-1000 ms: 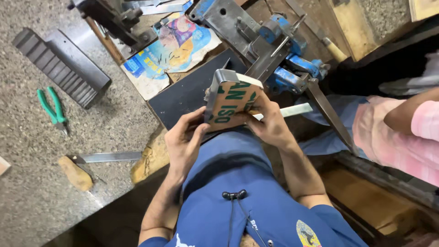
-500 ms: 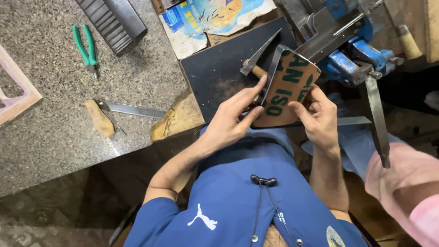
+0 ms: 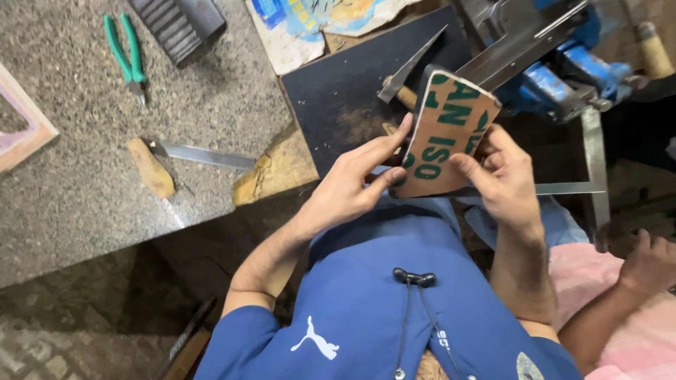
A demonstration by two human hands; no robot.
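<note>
A tan sheet of sandpaper [image 3: 445, 137] with green printed letters on its back is folded around a block and held upright in front of my chest. My left hand [image 3: 355, 183] grips its left edge, fingers stretched up along the side. My right hand [image 3: 501, 176] grips its right and lower edge. Just behind it a hammer [image 3: 407, 72] with a metal head and wooden handle lies on a black board [image 3: 345, 91].
On the speckled stone bench [image 3: 91, 183] lie green-handled pliers [image 3: 125, 56], a wooden-handled blade [image 3: 183, 158] and a dark ribbed block [image 3: 176, 21]. A blue vise [image 3: 563, 77] and a steel square [image 3: 590, 151] are at right. Another person's arm [image 3: 627, 288] in pink rests at lower right.
The view has swung left, so the bench now fills more of the frame. Both hands keep hold of the sandpaper block, which has tilted more upright.
</note>
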